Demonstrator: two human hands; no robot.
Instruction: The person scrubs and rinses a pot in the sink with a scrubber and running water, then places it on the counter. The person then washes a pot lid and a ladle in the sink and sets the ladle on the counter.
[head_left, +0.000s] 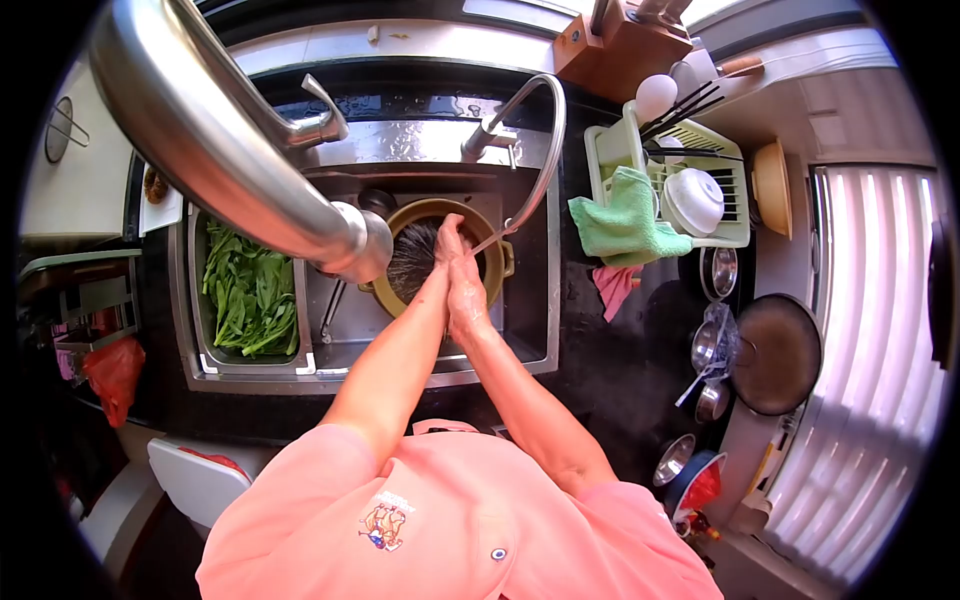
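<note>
Steel spout [240, 150] looms nearest. Left hand [449, 240] and right hand [466, 292], loosely open, apparently empty, touch above the pot [494, 280], which catches drips.

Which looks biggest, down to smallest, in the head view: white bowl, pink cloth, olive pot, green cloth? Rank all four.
1. Olive pot, though partly covered
2. Green cloth
3. White bowl
4. Pink cloth
</note>
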